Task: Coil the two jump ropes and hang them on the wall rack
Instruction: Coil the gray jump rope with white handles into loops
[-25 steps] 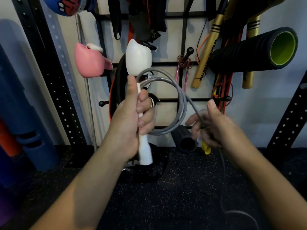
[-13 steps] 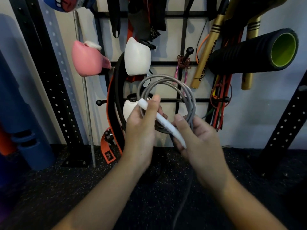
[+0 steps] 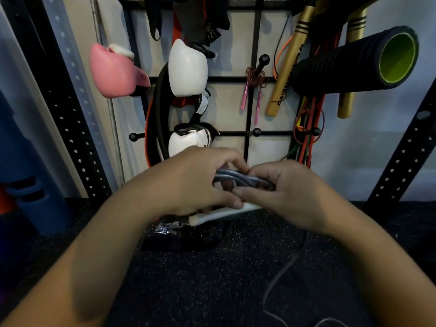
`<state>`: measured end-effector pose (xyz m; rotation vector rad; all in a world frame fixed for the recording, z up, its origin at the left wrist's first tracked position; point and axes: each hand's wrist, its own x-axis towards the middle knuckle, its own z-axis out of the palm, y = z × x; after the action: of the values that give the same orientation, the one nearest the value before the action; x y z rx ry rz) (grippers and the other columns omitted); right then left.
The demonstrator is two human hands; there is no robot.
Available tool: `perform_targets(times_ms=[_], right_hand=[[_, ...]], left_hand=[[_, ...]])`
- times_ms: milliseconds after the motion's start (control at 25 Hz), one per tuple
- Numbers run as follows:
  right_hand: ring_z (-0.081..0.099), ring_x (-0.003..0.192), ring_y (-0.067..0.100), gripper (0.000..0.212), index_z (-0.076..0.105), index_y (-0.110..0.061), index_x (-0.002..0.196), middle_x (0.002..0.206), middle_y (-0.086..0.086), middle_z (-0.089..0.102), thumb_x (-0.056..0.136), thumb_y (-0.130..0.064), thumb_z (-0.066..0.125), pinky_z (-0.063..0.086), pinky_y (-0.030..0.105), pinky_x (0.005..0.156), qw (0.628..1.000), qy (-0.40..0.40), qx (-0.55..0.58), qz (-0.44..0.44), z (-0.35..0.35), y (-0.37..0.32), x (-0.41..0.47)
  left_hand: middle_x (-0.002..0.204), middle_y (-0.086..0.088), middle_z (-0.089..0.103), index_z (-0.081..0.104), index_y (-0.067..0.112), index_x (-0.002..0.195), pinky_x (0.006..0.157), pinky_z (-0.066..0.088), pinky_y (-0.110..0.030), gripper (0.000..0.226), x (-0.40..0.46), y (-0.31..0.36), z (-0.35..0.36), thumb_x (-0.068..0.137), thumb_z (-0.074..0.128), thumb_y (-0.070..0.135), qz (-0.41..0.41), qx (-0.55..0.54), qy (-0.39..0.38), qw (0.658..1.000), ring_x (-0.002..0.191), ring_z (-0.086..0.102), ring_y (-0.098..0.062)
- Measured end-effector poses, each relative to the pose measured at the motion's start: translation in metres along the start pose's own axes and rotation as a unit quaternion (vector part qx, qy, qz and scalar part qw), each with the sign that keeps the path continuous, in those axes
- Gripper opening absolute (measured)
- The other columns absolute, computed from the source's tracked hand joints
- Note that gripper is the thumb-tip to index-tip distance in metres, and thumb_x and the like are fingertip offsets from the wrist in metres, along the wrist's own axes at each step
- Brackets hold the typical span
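Observation:
A grey jump rope [image 3: 238, 179] is bunched in several loops between my two hands, low in front of the wall rack [image 3: 253, 79]. My left hand [image 3: 200, 182] and my right hand [image 3: 280, 192] both grip the loops. The rope's white handle [image 3: 219, 215] pokes out sideways under my hands. A loose tail of the grey cord [image 3: 280, 277] trails down over the floor at the right. A second jump rope [image 3: 253, 90], coiled with pink handles, hangs on a rack peg.
The black grid rack holds a pink boxing glove [image 3: 113, 72], white boxing gloves [image 3: 187, 67], gold sticks [image 3: 286, 67], a black foam roller [image 3: 354, 60] and red bands [image 3: 309, 128]. Black perforated uprights [image 3: 70, 128] stand on both sides. A black strap with a buckle [image 3: 165, 228] lies on the speckled floor.
The coil stood upright in front of the rack; both hands have lowered it and laid it flat, closing together over the loops. The white handle now lies sideways below my hands.

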<state>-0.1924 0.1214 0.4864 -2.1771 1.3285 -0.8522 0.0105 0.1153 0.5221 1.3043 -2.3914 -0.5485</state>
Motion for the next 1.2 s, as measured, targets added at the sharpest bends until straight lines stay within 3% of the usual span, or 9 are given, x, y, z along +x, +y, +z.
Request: perform_targets(times_ms=[360, 480, 600, 680, 760, 840, 960, 1080, 1200], right_hand=[[0.047, 0.051, 0.014, 0.031, 0.060, -0.021, 0.089, 0.073, 0.007, 0.078, 0.082, -0.044, 0.079, 0.039, 0.029, 0.056, 0.993, 0.015, 0.111, 0.033, -0.002, -0.008, -0.004], [0.046, 0.046, 0.005, 0.030, 0.062, -0.017, 0.088, 0.069, 0.000, 0.076, 0.085, -0.042, 0.077, 0.039, 0.020, 0.051, 0.994, 0.019, 0.106, 0.017, 0.002, -0.011, -0.005], [0.045, 0.047, 0.010, 0.045, 0.068, -0.021, 0.082, 0.057, -0.004, 0.061, 0.081, -0.066, 0.061, 0.036, 0.023, 0.044, 0.972, 0.040, 0.226, 0.054, -0.005, -0.007, -0.004], [0.033, 0.044, 0.013, 0.059, 0.068, -0.018, 0.084, 0.057, 0.000, 0.047, 0.085, -0.074, 0.047, 0.023, 0.022, 0.042, 0.932, 0.077, 0.345, 0.079, -0.017, -0.001, -0.002], [0.028, 0.043, 0.013, 0.066, 0.070, -0.016, 0.087, 0.065, 0.005, 0.048, 0.090, -0.074, 0.038, 0.019, 0.023, 0.042, 0.935, 0.102, 0.329, 0.080, -0.020, 0.005, 0.000], [0.034, 0.042, 0.010, 0.061, 0.073, -0.020, 0.092, 0.073, 0.001, 0.061, 0.091, -0.070, 0.038, 0.025, 0.022, 0.040, 0.948, 0.102, 0.292, 0.075, -0.006, 0.000, -0.001], [0.047, 0.048, 0.002, 0.038, 0.068, -0.018, 0.109, 0.076, -0.003, 0.068, 0.093, -0.050, 0.057, 0.037, 0.015, 0.046, 0.937, 0.112, 0.329, 0.031, 0.027, -0.019, -0.005], [0.057, 0.052, -0.003, 0.020, 0.067, -0.012, 0.113, 0.068, -0.007, 0.067, 0.097, -0.024, 0.065, 0.043, 0.008, 0.052, 0.917, 0.180, 0.357, -0.008, 0.049, -0.025, -0.003], [0.047, 0.055, 0.000, 0.019, 0.070, -0.020, 0.106, 0.062, -0.012, 0.055, 0.098, -0.035, 0.061, 0.039, 0.015, 0.052, 0.913, 0.190, 0.362, -0.003, 0.043, -0.017, 0.001]], left_hand=[[0.081, -0.004, 0.075, 0.075, 0.032, 0.089, 0.068, 0.052, -0.036, 0.028, 0.002, -0.004, 0.004, 0.069, 0.089, 0.046, -0.020, -0.059, -0.035, 0.997, 0.073, 0.068, -0.020], [0.083, -0.004, 0.076, 0.076, 0.029, 0.089, 0.075, 0.054, -0.042, 0.028, 0.001, -0.008, 0.005, 0.069, 0.090, 0.043, -0.020, -0.071, -0.037, 0.997, 0.083, 0.069, -0.026], [0.087, 0.002, 0.080, 0.078, 0.024, 0.094, 0.070, 0.058, -0.030, 0.025, -0.003, -0.009, 0.000, 0.072, 0.086, 0.032, 0.027, -0.142, -0.009, 0.989, 0.079, 0.074, -0.017], [0.080, 0.002, 0.080, 0.075, 0.017, 0.097, 0.050, 0.050, -0.013, 0.027, -0.003, -0.013, -0.003, 0.072, 0.079, 0.023, 0.022, -0.304, 0.086, 0.948, 0.056, 0.070, -0.006], [0.062, 0.001, 0.071, 0.073, 0.012, 0.093, 0.031, 0.033, -0.013, 0.021, 0.002, -0.016, -0.002, 0.077, 0.073, 0.024, 0.024, -0.479, 0.170, 0.861, 0.031, 0.045, -0.002], [0.050, 0.006, 0.055, 0.073, 0.011, 0.090, 0.028, 0.023, -0.015, 0.026, 0.010, -0.016, 0.010, 0.079, 0.073, 0.035, 0.017, -0.578, 0.236, 0.781, 0.028, 0.029, -0.001], [0.072, -0.010, 0.060, 0.072, 0.017, 0.091, 0.034, 0.027, -0.017, 0.037, 0.019, -0.003, 0.041, 0.071, 0.079, 0.047, -0.061, -0.651, 0.314, 0.689, 0.035, 0.030, -0.003], [0.084, -0.016, 0.058, 0.074, 0.014, 0.105, 0.041, 0.032, -0.020, 0.052, 0.023, 0.005, 0.062, 0.070, 0.079, 0.051, -0.103, -0.661, 0.336, 0.663, 0.039, 0.033, -0.005], [0.098, -0.006, 0.064, 0.071, 0.015, 0.115, 0.049, 0.041, -0.022, 0.054, 0.022, 0.002, 0.060, 0.071, 0.080, 0.044, -0.084, -0.659, 0.326, 0.672, 0.048, 0.045, -0.005]])
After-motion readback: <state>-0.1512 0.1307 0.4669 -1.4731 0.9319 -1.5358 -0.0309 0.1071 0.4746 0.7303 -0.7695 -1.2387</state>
